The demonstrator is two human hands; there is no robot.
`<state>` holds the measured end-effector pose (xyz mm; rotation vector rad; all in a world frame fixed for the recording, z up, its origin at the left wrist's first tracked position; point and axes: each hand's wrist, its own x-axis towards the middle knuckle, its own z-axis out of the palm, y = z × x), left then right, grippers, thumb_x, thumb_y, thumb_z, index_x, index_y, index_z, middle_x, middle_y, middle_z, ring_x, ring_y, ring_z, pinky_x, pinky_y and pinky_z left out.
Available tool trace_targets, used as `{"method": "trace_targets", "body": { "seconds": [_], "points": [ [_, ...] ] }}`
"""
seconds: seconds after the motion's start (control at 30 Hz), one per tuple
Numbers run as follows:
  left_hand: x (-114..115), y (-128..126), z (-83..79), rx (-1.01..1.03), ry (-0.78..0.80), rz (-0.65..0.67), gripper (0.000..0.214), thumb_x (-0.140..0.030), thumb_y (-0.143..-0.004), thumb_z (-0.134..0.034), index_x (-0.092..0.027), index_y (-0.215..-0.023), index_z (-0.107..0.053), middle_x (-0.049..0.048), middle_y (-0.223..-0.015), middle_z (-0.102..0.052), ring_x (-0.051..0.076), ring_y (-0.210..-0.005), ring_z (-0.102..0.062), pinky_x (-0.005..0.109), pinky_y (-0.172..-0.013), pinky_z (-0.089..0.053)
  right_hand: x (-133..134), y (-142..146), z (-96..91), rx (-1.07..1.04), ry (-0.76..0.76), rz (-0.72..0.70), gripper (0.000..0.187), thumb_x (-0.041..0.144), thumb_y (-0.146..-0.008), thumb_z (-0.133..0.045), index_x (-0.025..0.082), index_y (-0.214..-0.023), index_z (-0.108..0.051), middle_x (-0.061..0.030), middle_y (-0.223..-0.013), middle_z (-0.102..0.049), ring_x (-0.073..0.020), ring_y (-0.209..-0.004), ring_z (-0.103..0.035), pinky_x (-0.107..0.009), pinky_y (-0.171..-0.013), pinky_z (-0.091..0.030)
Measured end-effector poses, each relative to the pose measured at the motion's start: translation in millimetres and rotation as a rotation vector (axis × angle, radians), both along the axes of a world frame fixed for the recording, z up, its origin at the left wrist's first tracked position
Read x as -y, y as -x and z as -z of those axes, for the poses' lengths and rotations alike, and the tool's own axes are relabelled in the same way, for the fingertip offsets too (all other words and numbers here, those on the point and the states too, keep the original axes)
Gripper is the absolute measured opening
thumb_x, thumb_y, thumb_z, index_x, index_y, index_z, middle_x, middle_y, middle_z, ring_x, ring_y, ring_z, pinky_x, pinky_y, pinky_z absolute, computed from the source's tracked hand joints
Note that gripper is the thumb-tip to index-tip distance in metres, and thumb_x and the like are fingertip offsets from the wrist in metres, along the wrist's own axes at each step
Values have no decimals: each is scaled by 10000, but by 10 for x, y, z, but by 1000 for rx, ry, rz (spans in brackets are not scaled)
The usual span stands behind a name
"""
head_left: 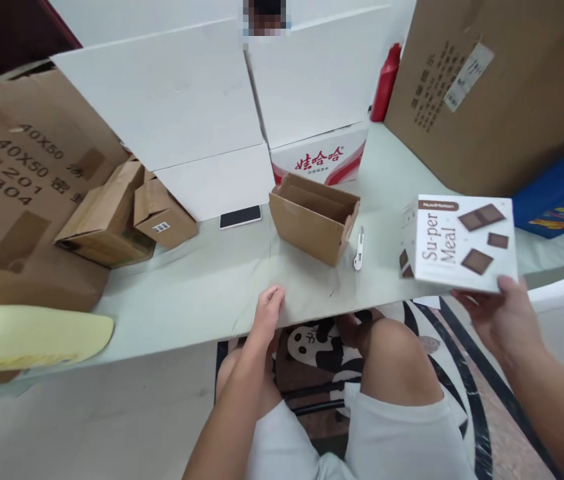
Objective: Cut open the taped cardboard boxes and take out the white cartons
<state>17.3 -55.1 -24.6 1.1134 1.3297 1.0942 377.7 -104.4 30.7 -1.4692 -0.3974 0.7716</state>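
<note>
My right hand grips the lower right corner of a white food box printed "Su-per Meal" with brown chocolate squares. The thumb lies on its front and the other fingers are underneath. My left hand rests closed at the table's front edge, with nothing visible in it. Beyond that hand, an open-topped brown cardboard box stands on the table. Just right of this carton lies a white utility knife. The carton's inside looks hollow, though its bottom is hidden.
A phone lies left of the carton, near two small cardboard boxes. White panels stand behind. A red bottle, a large carton and a blue container stand right. A yellow object lies front left.
</note>
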Motion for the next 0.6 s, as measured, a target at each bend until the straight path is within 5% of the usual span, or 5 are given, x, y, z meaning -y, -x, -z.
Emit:
{"method": "trace_targets", "body": {
  "seconds": [0.2,0.37,0.5,0.6],
  "points": [
    [-625,-444,82,-1,-18,97,578,-529,-853,-664,-225,-518,-305,-45,-538,-250,111,-533,-234,325,-557,-184,-1330,-651,67,309,332,-69,520,447,-861,-563,285,-1355,-552,-209,-1564,-484,-330,-1364,-589,-494,-1014,-542],
    [-671,-613,144,53,19,199,586,-522,-843,-623,-230,-492,-257,-39,-523,-214,112,-537,-208,338,-567,-165,-1834,-587,6,705,473,-99,959,487,-713,-800,229,-1563,-439,-286,-1707,-145,-478,-1601,-165,-583,-1268,-142],
    [-667,-637,156,129,86,318,576,-555,-816,-584,-234,-487,-237,-37,-514,-200,110,-534,-191,357,-578,-148,-2086,-339,115,971,560,-351,950,611,-790,-701,244,-1612,-399,-265,-1748,-26,-581,-1523,-291,-683,-1169,-284],
    [-677,-642,152,175,120,323,579,-571,-795,-571,-232,-484,-219,-39,-506,-189,104,-521,-182,360,-572,-138,-2472,-288,227,1076,601,-370,893,609,-876,-592,253,-1647,-315,-265,-1746,-9,-563,-1482,-377,-691,-1110,-349]
  ]
}}
